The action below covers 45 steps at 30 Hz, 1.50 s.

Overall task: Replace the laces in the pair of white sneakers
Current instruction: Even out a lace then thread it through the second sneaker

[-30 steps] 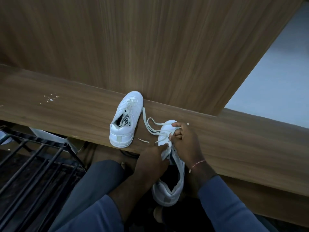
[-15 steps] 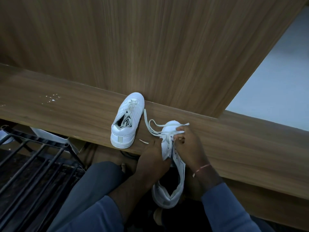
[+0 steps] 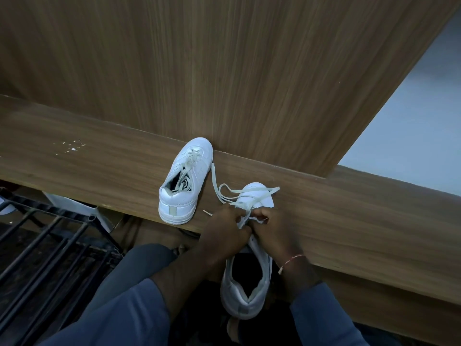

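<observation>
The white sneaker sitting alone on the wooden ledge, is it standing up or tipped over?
Standing up. The white sneaker rests on its sole on the wooden ledge, opening facing up, pale laces drooping inside.

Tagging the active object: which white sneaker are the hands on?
The nearer sneaker, toe on the ledge, heel toward the person: left hand and right hand hold it at the eyelets. The farther sneaker stands untouched on the ledge.
</observation>
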Each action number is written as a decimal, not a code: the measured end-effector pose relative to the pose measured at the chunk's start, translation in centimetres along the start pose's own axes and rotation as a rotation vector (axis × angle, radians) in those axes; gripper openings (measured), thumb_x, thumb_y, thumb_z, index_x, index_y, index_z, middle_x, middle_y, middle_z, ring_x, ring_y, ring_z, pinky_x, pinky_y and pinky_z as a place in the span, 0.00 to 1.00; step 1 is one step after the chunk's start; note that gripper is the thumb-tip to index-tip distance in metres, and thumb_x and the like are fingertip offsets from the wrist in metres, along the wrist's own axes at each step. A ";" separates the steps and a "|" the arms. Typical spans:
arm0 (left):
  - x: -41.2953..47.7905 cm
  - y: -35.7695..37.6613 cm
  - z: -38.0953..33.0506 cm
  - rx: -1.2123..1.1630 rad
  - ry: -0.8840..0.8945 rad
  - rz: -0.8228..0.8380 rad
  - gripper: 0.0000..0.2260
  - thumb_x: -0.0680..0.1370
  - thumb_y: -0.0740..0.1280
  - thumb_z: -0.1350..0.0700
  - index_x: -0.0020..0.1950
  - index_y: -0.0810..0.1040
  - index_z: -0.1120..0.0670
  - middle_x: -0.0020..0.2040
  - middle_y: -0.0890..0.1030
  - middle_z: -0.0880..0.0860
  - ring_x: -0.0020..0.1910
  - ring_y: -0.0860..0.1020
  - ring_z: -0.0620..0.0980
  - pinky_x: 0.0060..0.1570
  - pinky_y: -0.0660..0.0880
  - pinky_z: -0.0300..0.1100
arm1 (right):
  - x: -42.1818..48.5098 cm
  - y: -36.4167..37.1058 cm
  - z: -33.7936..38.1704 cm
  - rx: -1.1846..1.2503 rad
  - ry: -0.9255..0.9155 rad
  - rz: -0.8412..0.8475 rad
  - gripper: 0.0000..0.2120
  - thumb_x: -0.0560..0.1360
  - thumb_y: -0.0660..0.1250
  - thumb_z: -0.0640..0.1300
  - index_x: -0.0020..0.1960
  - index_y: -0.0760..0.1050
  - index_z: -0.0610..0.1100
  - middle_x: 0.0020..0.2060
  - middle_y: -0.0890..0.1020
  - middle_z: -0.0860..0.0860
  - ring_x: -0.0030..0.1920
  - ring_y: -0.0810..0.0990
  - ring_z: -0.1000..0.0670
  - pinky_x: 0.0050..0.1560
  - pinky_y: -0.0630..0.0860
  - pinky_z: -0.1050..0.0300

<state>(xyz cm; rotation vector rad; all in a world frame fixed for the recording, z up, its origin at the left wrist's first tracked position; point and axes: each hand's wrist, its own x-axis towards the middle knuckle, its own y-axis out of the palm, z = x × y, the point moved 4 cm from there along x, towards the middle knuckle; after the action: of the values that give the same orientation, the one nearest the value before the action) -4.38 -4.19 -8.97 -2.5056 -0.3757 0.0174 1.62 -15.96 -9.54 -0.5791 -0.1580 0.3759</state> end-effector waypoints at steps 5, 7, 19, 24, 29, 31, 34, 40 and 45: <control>0.7 0.3 0.5 -0.073 -0.107 -0.040 0.08 0.69 0.70 0.59 0.47 0.77 0.51 0.37 0.75 0.44 0.35 0.73 0.39 0.40 0.70 0.36 | 0.0 0.6 -1.3 0.046 -0.011 -0.041 0.06 0.72 0.70 0.46 0.36 0.80 0.50 0.37 0.83 0.50 0.35 0.78 0.58 0.39 0.70 0.64; 0.9 0.6 0.5 -0.135 -0.136 -0.043 0.08 0.69 0.69 0.60 0.45 0.75 0.51 0.35 0.74 0.45 0.33 0.72 0.38 0.37 0.69 0.34 | 0.0 0.7 -1.4 0.011 0.009 -0.045 0.08 0.72 0.71 0.44 0.36 0.76 0.52 0.40 0.81 0.47 0.37 0.77 0.56 0.40 0.68 0.64; 0.9 -0.3 -0.2 -0.224 -0.261 0.016 0.10 0.68 0.68 0.63 0.33 0.69 0.53 0.27 0.69 0.45 0.26 0.68 0.40 0.26 0.64 0.31 | -2.5 -9.1 -0.4 1.375 0.240 -0.347 0.08 0.81 0.58 0.39 0.44 0.73 0.43 0.40 0.85 0.46 0.44 0.85 0.47 0.49 0.83 0.51; 0.8 -0.5 -0.5 -0.217 -0.242 0.015 0.09 0.68 0.69 0.64 0.34 0.70 0.54 0.28 0.70 0.47 0.25 0.68 0.38 0.24 0.63 0.27 | -3.9 -10.2 -1.1 0.624 0.224 -0.336 0.09 0.79 0.62 0.35 0.43 0.74 0.45 0.30 0.78 0.51 0.29 0.74 0.52 0.34 0.75 0.59; 0.7 -0.3 -0.5 -0.215 -0.231 0.010 0.09 0.68 0.69 0.63 0.35 0.69 0.54 0.28 0.70 0.46 0.26 0.68 0.39 0.25 0.63 0.28 | -4.2 -5.3 -2.4 -0.214 0.026 0.042 0.09 0.78 0.67 0.41 0.54 0.82 0.51 0.44 0.85 0.58 0.45 0.81 0.61 0.43 0.71 0.71; 0.6 -0.4 -0.5 -0.205 -0.226 -0.007 0.10 0.68 0.69 0.63 0.34 0.69 0.54 0.28 0.70 0.45 0.24 0.68 0.38 0.25 0.63 0.28 | -3.9 -4.5 -2.5 -0.353 -0.008 0.084 0.07 0.78 0.66 0.41 0.48 0.83 0.45 0.42 0.85 0.52 0.44 0.82 0.54 0.43 0.73 0.63; 0.4 -0.6 -0.5 -0.208 -0.217 -0.029 0.10 0.68 0.69 0.63 0.34 0.70 0.54 0.28 0.71 0.46 0.24 0.69 0.36 0.25 0.64 0.27 | -3.5 -4.1 -2.3 -0.444 -0.028 0.039 0.08 0.77 0.67 0.42 0.42 0.82 0.42 0.37 0.83 0.50 0.39 0.80 0.50 0.40 0.70 0.57; 0.4 -0.4 -0.6 -0.213 -0.186 -0.032 0.12 0.68 0.69 0.64 0.32 0.68 0.54 0.26 0.69 0.45 0.24 0.68 0.37 0.25 0.63 0.28 | -3.8 -3.9 -0.4 0.491 0.139 -0.080 0.07 0.77 0.67 0.45 0.48 0.77 0.41 0.53 0.83 0.52 0.56 0.81 0.54 0.56 0.72 0.63; 0.6 0.0 -0.4 -0.201 -0.148 -0.013 0.09 0.68 0.69 0.63 0.34 0.71 0.55 0.29 0.72 0.46 0.27 0.69 0.38 0.29 0.65 0.31 | -3.9 -3.4 2.4 1.018 0.120 -0.035 0.06 0.77 0.65 0.41 0.42 0.77 0.42 0.38 0.81 0.47 0.35 0.78 0.53 0.45 0.76 0.58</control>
<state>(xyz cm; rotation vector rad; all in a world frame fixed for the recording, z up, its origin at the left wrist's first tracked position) -3.73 -4.26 -8.62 -2.7086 -0.4747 0.1690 -1.56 -18.86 -5.82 0.4063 0.1442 0.3367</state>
